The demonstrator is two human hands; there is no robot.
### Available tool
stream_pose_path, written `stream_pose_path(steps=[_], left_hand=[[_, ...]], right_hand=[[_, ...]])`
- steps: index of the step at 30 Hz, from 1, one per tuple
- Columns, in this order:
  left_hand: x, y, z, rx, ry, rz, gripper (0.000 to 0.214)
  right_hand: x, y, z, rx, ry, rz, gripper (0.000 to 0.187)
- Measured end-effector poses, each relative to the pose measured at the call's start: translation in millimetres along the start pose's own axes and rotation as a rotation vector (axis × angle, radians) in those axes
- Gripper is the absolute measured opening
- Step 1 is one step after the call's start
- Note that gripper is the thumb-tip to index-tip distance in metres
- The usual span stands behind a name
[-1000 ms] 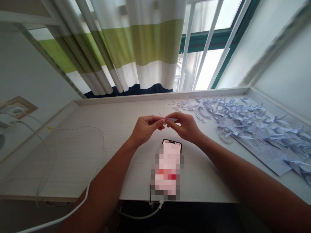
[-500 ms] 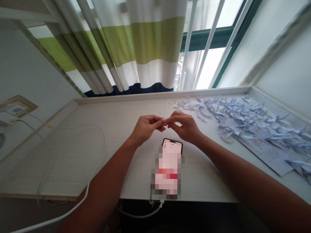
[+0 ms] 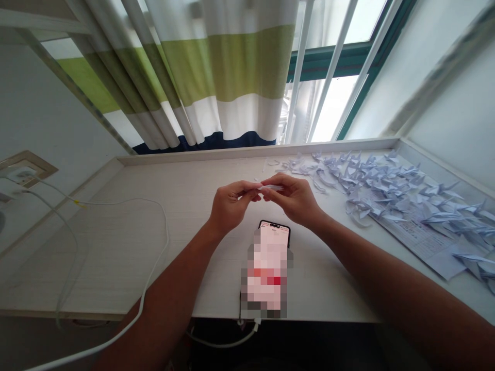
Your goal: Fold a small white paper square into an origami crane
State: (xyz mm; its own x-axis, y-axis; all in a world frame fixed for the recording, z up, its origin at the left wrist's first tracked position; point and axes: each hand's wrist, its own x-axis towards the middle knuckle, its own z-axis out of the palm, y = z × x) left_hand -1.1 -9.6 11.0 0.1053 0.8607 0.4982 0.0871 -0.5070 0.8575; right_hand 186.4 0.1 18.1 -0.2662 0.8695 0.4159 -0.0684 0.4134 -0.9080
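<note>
Between my two hands is a small piece of folded white paper [image 3: 271, 187], held above the desk just beyond the phone. My left hand [image 3: 233, 203] pinches its left end between thumb and fingertips. From the other side my right hand [image 3: 294, 196] is closed on it, thumb below and fingers above. The fingertips of both hands nearly meet, and they hide much of the paper. Below them a phone [image 3: 270, 257] with a lit pinkish screen lies on the desk; most of it is blurred into blocks.
Many folded white paper pieces [image 3: 371, 178] are heaped along the desk's right side, partly on a printed sheet [image 3: 429, 245]. Curled paper strips lie near the back rim. A white cable [image 3: 167, 232] loops across the left and over my left forearm. A striped curtain [image 3: 247, 67] hangs behind.
My right hand has turned slightly and its fingers have shifted, so more of the folded paper shows between thumb and fingers. My left hand has moved slightly, still pinching.
</note>
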Motion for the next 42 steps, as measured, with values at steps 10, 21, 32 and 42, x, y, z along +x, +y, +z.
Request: stream_pose_path(steps=[10, 21, 32, 42], left_hand=[[4.6, 1.3, -6.5, -0.131, -0.130, -0.192, 0.029], [5.6, -1.0, -6.4, -0.132, -0.109, -0.182, 0.028], [4.7, -5.1, -1.0, -0.147, -0.146, -0.326, 0.030], [4.0, -6.4, 11.1, -0.384, 0.180, -0.388, 0.026]], right_hand=[[-0.6, 0.2, -7.4, -0.164, 0.007, -0.081, 0.031], [2.4, 0.0, -13.1, -0.156, -0.051, -0.057, 0.033], [2.8, -1.8, -14.4, -0.321, -0.098, -0.039, 0.016], [7.8, 7.3, -13.9, 0.117, -0.059, 0.088, 0.031]])
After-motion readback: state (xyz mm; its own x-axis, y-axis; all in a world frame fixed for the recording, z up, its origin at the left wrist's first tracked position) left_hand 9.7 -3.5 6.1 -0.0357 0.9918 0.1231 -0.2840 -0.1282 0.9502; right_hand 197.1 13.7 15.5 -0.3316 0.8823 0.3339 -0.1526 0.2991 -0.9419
